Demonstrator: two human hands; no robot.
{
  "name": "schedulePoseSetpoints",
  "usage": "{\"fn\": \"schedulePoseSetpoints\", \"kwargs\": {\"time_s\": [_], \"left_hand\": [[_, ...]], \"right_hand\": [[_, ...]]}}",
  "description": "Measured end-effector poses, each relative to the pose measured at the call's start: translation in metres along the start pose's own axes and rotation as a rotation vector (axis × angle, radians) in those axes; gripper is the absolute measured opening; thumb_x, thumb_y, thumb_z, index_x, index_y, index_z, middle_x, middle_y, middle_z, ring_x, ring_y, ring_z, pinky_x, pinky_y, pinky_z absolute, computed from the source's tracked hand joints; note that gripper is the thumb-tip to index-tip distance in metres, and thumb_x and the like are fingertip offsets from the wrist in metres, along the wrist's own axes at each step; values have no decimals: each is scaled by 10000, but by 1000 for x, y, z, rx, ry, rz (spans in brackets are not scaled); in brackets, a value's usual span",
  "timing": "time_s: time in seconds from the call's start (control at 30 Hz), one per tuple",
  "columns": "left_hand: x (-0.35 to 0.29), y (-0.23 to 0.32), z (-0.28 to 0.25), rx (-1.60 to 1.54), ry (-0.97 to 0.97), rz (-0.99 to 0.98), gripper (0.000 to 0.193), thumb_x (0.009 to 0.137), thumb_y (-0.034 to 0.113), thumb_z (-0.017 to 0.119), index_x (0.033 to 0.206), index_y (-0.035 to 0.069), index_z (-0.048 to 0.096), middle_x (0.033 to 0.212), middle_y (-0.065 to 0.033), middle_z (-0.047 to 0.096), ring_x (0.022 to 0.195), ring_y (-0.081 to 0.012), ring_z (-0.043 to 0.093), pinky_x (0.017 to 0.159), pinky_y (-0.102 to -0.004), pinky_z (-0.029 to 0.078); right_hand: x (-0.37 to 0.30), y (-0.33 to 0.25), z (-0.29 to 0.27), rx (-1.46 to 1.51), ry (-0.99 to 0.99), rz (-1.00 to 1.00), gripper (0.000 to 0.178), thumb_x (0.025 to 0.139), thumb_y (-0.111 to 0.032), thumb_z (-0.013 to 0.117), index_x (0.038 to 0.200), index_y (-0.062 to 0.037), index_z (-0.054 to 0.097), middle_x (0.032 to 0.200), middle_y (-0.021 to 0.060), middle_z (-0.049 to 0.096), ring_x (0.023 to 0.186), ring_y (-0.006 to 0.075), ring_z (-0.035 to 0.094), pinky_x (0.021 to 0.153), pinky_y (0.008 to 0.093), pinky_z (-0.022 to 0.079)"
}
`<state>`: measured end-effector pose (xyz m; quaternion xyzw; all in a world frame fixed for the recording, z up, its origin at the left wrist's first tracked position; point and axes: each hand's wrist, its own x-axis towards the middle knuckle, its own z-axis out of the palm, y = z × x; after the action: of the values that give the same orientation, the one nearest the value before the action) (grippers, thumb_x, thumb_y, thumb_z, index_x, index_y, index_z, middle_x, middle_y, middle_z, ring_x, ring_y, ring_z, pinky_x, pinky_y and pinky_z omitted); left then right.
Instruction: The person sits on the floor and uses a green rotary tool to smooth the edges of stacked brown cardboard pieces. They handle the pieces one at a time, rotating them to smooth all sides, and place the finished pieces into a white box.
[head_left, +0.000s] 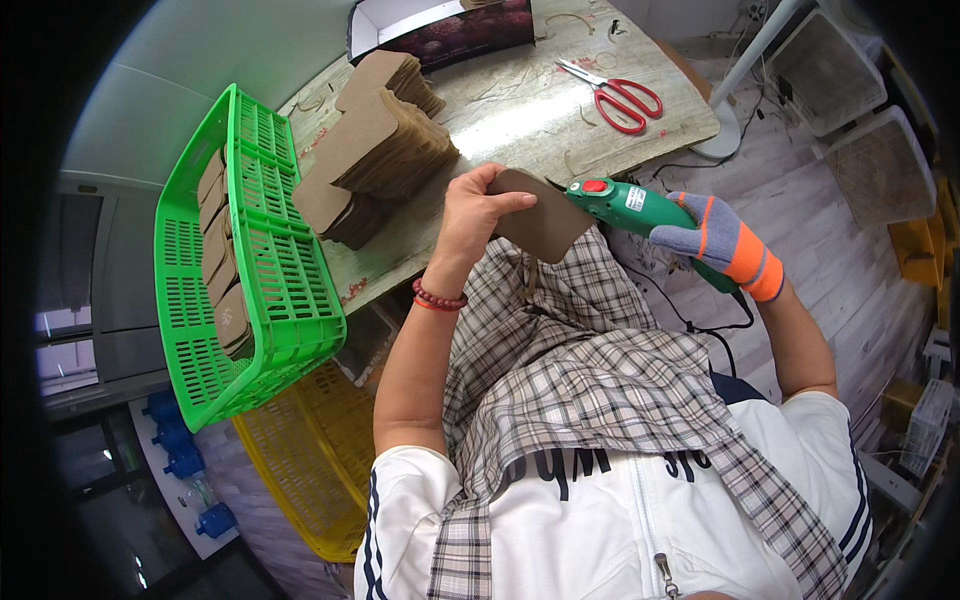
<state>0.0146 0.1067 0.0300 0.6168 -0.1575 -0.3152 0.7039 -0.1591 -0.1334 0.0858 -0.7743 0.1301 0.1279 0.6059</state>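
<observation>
My left hand, bare with a red bead bracelet at the wrist, pinches a flat brown piece with rounded corners over my lap. The piece looks like leather or card; I cannot tell which. In my gloved right hand is a green corded power cutter with a red button. Its head touches or nearly touches the piece's upper right edge; the blade itself is hard to make out. Stacks of similar brown pieces stand on the table to the left of my left hand.
A green plastic crate holding more brown pieces stands left of the table. Red-handled scissors lie near the table's right end. A dark patterned box sits at the back. The cutter's black cord hangs beside my lap. Below is a yellow crate.
</observation>
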Motion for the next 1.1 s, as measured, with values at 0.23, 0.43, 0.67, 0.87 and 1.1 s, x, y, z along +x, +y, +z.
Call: {"fn": "schedulePoseSetpoints", "kwargs": {"time_s": [0.23, 0.43, 0.67, 0.87, 1.1], "left_hand": [[10, -1, 7, 175, -186, -110, 255, 705, -45, 724, 937, -6, 625, 825, -40, 650, 726, -95, 607, 661, -224, 487], [37, -19, 20, 103, -132, -101, 284, 735, -42, 687, 1000, -8, 590, 875, -59, 643, 779, -132, 600, 703, -260, 488], [101, -57, 4, -89, 371, 64, 292, 801, -85, 573, 1084, -29, 531, 1001, -91, 619, 873, -166, 587, 796, -292, 490], [107, -66, 10, 199, 515, 155, 277, 814, -13, 605, 1085, -1, 550, 1132, -129, 535, 980, -216, 541, 870, -326, 440], [43, -56, 59, 1156, 112, 724, 238, 737, 87, 645, 961, 43, 579, 905, -85, 526, 931, -249, 508, 864, -333, 355]], "right_hand": [[7, -3, 0, 8, -13, -14, 417, 802, -308, 718, 1046, 4, 589, 694, -1, 575, 568, 45, 509, 490, 211, 416], [27, 12, -6, 68, 130, -69, 390, 821, -312, 693, 1023, 4, 584, 679, -10, 548, 547, 47, 494, 488, 213, 407], [35, 41, -22, 81, 339, -125, 314, 846, -323, 651, 922, -24, 593, 660, -26, 519, 537, 57, 479, 489, 224, 387], [29, 55, -20, 87, 370, -91, 295, 846, -317, 649, 889, -31, 591, 659, -28, 521, 543, 57, 473, 489, 226, 382], [17, 62, -14, 179, 400, -84, 285, 858, -314, 645, 872, -35, 590, 668, -23, 526, 553, 52, 467, 498, 229, 385]]}}
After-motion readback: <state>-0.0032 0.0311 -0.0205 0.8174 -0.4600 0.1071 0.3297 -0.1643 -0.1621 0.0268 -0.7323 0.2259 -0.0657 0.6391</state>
